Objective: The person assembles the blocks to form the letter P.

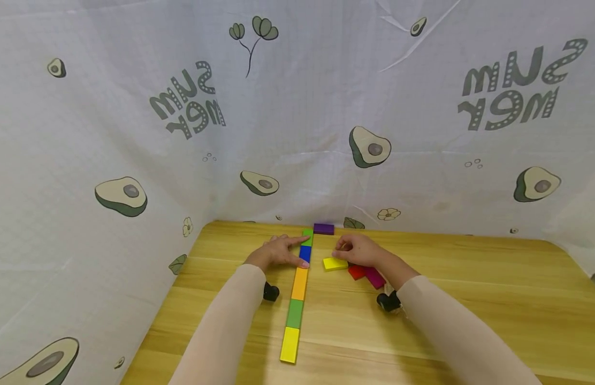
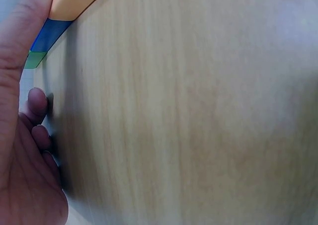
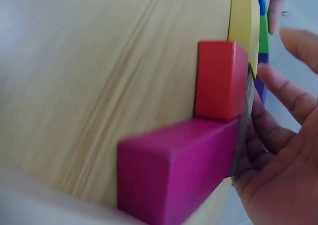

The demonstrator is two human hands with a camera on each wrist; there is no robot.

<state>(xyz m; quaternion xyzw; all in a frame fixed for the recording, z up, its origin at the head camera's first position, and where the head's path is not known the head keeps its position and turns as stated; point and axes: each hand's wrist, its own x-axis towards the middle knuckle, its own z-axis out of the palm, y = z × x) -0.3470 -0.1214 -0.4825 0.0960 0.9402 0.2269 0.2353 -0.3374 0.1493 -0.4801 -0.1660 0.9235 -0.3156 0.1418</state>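
Note:
A straight row of coloured blocks runs along the table. In it are a bright green block (image 1: pixel 307 237), a blue block (image 1: pixel 304 253), an orange block (image 1: pixel 299 283), a darker green block (image 1: pixel 295 314) and a yellow block (image 1: pixel 290 345). My left hand (image 1: pixel 278 251) stretches its index finger to the bright green block and its thumb to the blue-orange joint. My right hand (image 1: pixel 357 250) has its fingertips at another yellow block (image 1: pixel 335 263), thumb and index apart in the right wrist view. Below this hand lie a red block (image 3: pixel 221 81) and a magenta block (image 3: pixel 174 170).
A purple block (image 1: pixel 323 229) sits at the row's far end, near the back edge of the wooden table (image 1: pixel 471 299). White printed cloth (image 1: pixel 297 107) hangs behind and at the left. A grey-brown piece (image 3: pixel 242 130) shows behind the red and magenta blocks.

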